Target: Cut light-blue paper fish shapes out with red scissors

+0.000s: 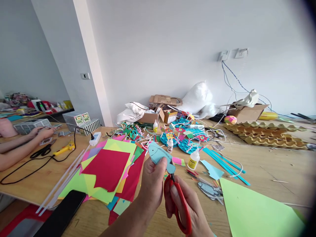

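Note:
My left hand pinches a light blue paper fish with a drawn eye and dark lines along its body. In my right hand is a pair of scissors with red handles, my fingers through the loops. The blades are at the fish's tail end and mostly hidden. Just beyond the fish stand a small white glue bottle and a larger one with a yellow label. Several grey-blue fish cutouts lie to the right of my right hand.
Coloured paper sheets pile up at left beside a black phone. A green sheet covers the right front. Egg trays and cardboard boxes sit at the back. At far left, another person's hands are near a yellow glue gun.

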### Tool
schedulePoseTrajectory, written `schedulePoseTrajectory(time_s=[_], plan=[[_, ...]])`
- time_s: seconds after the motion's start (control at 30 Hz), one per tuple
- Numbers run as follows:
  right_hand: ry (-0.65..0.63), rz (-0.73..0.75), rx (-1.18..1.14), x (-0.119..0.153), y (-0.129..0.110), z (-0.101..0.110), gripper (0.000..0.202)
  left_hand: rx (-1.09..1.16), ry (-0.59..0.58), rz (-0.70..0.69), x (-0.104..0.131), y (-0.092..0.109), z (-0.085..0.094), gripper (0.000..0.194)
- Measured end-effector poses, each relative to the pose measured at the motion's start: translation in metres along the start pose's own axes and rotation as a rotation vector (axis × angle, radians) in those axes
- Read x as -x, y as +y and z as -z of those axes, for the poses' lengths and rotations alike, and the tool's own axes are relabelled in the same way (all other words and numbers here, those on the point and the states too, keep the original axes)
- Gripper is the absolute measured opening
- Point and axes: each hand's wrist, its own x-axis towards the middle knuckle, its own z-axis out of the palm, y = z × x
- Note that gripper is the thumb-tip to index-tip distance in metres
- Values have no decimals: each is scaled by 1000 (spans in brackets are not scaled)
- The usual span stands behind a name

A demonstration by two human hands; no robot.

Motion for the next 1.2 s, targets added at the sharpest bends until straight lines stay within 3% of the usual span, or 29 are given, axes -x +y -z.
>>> schedulePoseTrajectory(time_s=[0.93,1.2], plan=[[0,-30,17,-1,-4,2,46,11,-18,-11,-2,-1,2,20],[-7,-32,18,-4,-4,5,48,-17,-75,-26,-5,1,5,19]])
